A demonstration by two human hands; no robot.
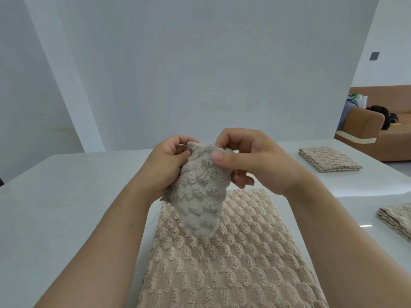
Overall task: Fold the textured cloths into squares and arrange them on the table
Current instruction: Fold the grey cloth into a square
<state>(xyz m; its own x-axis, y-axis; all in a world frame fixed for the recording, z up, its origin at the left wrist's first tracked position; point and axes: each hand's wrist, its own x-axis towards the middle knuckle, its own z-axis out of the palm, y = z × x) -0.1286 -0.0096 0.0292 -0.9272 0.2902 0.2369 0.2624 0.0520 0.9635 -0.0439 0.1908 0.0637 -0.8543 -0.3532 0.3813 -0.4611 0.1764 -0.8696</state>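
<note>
At bottom centre a beige cloth (233, 263) lies spread on the white desk (66, 196). Over it, mid-frame, a grey cloth (200, 192) hangs bunched. The left hand (169, 165) and right hand (251, 158) hold its top, fingers (224, 138) curled and pinching the fabric. A folded stack (398, 218) sits at the right edge, with a folded cloth (329, 158) further up and a sofa (378, 130) beyond.

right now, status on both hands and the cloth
Left hand and right hand pinch grey textured cloth at its top, lifted, bunched. Beige cloth flat on table beneath. Folded cloth and folded stack off right, nothing in the way.
</note>
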